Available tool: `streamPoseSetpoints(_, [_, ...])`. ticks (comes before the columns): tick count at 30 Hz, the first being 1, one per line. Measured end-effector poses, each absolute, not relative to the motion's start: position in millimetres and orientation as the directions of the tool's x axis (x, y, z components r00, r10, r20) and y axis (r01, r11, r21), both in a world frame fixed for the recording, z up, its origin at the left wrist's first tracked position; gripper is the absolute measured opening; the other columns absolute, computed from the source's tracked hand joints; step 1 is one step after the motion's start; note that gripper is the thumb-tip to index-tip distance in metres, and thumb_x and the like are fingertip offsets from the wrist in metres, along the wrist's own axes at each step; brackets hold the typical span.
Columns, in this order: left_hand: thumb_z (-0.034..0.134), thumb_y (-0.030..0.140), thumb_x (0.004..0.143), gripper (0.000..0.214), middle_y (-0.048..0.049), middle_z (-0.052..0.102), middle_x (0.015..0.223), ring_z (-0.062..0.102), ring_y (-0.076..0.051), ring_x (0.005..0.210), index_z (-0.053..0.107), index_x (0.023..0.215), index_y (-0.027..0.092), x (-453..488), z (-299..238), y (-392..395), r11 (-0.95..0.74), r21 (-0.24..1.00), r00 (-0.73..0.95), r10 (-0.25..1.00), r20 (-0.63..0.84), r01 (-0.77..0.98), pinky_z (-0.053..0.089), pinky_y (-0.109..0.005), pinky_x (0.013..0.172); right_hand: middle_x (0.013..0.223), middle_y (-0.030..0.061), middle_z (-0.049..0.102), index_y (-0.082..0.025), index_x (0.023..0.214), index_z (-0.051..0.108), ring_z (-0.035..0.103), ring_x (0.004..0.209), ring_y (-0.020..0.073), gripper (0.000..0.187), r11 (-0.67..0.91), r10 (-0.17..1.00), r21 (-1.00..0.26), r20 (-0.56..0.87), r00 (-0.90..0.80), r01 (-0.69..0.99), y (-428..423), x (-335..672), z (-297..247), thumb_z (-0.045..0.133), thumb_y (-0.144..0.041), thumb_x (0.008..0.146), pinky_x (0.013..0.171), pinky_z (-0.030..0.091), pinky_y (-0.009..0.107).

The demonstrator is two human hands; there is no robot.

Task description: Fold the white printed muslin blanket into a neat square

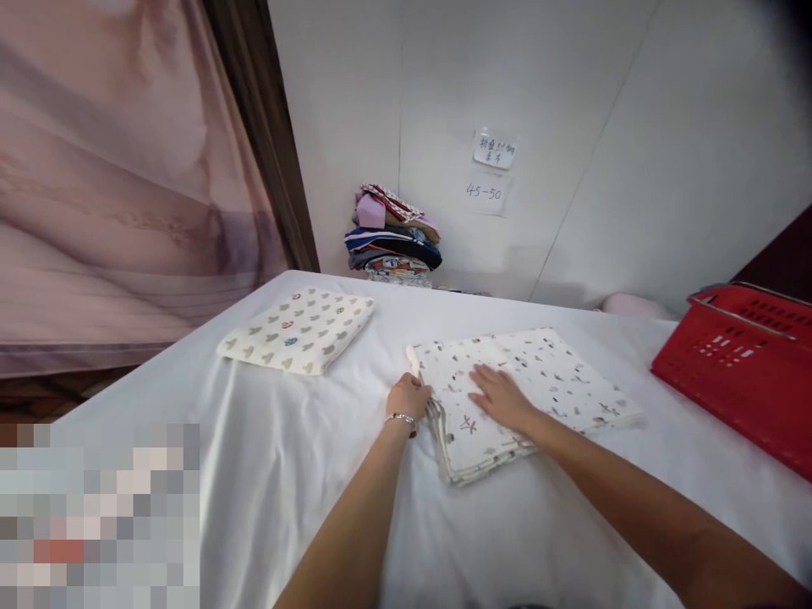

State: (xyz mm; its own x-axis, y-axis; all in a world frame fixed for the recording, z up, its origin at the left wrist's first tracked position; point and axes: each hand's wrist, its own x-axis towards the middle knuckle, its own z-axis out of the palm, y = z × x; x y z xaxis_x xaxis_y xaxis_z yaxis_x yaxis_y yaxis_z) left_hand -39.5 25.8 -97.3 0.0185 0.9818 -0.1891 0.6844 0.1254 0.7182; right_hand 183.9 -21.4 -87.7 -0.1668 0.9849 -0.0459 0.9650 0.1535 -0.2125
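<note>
A folded white cloth with small printed figures lies on the white-covered table, in front of me. My right hand rests flat on its near part, fingers stretched out. My left hand, with a bracelet at the wrist, pinches the cloth's left edge, where several layers show. A second folded cloth with a heart-like print lies to the left, apart from both hands.
A red plastic basket stands at the table's right edge. A stack of folded colourful fabrics sits against the white wall at the back, under two paper notes. A pink curtain hangs at left.
</note>
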Motion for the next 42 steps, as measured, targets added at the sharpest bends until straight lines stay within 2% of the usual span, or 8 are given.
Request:
streamPoseSetpoints(3, [0.055, 0.030, 0.072, 0.013, -0.0031, 0.067, 0.083, 0.063, -0.017, 0.071, 0.052, 0.080, 0.021, -38, -97, 26, 0.124, 0.712, 0.016, 0.982, -0.187, 0.691, 0.043, -0.024, 0.060, 0.149, 0.0083, 0.017, -0.018, 0.138, 0.032, 0.010, 0.136, 0.0258, 0.064, -0.022, 0.993, -0.093, -0.119, 0.011, 0.995, -16, 209, -87, 0.020, -0.056, 0.088, 0.108, 0.014, 0.048])
streamPoseSetpoints(10, [0.054, 0.027, 0.071, 0.010, -0.0021, 0.067, 0.081, 0.063, -0.017, 0.071, 0.051, 0.079, 0.021, -38, -96, 26, 0.117, 0.710, 0.012, 0.985, -0.174, 0.694, 0.043, -0.024, 0.060, 0.150, 0.0037, 0.012, -0.023, 0.140, 0.028, 0.007, 0.137, 0.0219, 0.064, 0.255, 0.963, -0.196, -0.036, -0.267, 0.947, 5, 160, -82, 0.016, -0.058, 0.088, 0.109, 0.010, 0.043])
streamPoseSetpoints(18, [0.054, 0.026, 0.072, 0.009, -0.0014, 0.067, 0.079, 0.064, -0.017, 0.069, 0.051, 0.078, 0.021, -40, -92, 27, 0.134, 0.710, 0.024, 0.978, -0.208, 0.691, 0.043, -0.024, 0.060, 0.150, 0.0027, 0.010, -0.025, 0.140, 0.028, 0.004, 0.137, 0.0220, 0.065, 0.217, 0.966, -0.222, -0.089, -0.241, 0.951, 46, 187, -86, 0.017, -0.060, 0.087, 0.109, 0.008, 0.043])
streamPoseSetpoints(23, [0.054, 0.025, 0.072, 0.008, -0.0009, 0.067, 0.077, 0.063, -0.016, 0.067, 0.050, 0.077, 0.021, -41, -94, 28, 0.123, 0.718, 0.027, 0.981, -0.194, 0.685, 0.042, -0.023, 0.058, 0.150, 0.0023, 0.007, -0.022, 0.142, 0.024, 0.003, 0.137, 0.0241, 0.068, 0.003, 0.993, -0.150, -0.117, -0.020, 0.989, 50, 241, -87, 0.016, -0.061, 0.086, 0.109, 0.008, 0.046])
streamPoseSetpoints(27, [0.053, 0.026, 0.072, 0.008, -0.0005, 0.066, 0.075, 0.062, -0.015, 0.063, 0.050, 0.078, 0.021, -41, -94, 29, 0.121, 0.713, 0.032, 0.980, -0.198, 0.691, 0.041, -0.023, 0.056, 0.150, 0.0015, 0.007, -0.022, 0.143, 0.022, 0.003, 0.137, 0.0223, 0.069, -0.004, 0.990, -0.186, -0.137, -0.022, 0.983, 53, 271, -90, 0.013, -0.061, 0.086, 0.110, 0.011, 0.043])
streamPoseSetpoints(34, [0.053, 0.028, 0.073, 0.010, 0.0012, 0.066, 0.077, 0.059, -0.012, 0.054, 0.051, 0.080, 0.022, -42, -92, 29, 0.139, 0.709, 0.031, 0.974, -0.222, 0.691, 0.040, -0.022, 0.053, 0.150, -0.0025, 0.007, -0.028, 0.142, 0.021, 0.005, 0.137, 0.0203, 0.065, -0.163, 0.979, -0.062, -0.131, 0.153, 0.985, 53, 321, -99, 0.012, -0.060, 0.087, 0.109, 0.011, 0.043])
streamPoseSetpoints(39, [0.052, 0.028, 0.074, 0.008, 0.0031, 0.065, 0.071, 0.054, -0.010, 0.042, 0.050, 0.079, 0.022, -41, -90, 28, 0.154, 0.727, 0.042, 0.969, -0.244, 0.669, 0.040, -0.023, 0.050, 0.150, 0.0019, 0.010, -0.027, 0.140, 0.025, 0.008, 0.137, 0.0233, 0.063, -0.251, 0.964, -0.021, -0.099, 0.248, 0.968, 55, 345, -104, 0.015, -0.058, 0.087, 0.108, 0.011, 0.048])
streamPoseSetpoints(42, [0.052, 0.028, 0.074, 0.008, 0.0033, 0.065, 0.072, 0.053, -0.009, 0.041, 0.050, 0.079, 0.022, -41, -90, 28, 0.148, 0.721, 0.038, 0.971, -0.235, 0.677, 0.040, -0.022, 0.050, 0.150, -0.0004, 0.011, -0.028, 0.141, 0.023, 0.010, 0.137, 0.0224, 0.061, -0.309, 0.948, 0.003, -0.077, 0.308, 0.951, 58, 358, -104, 0.015, -0.057, 0.088, 0.107, 0.014, 0.048])
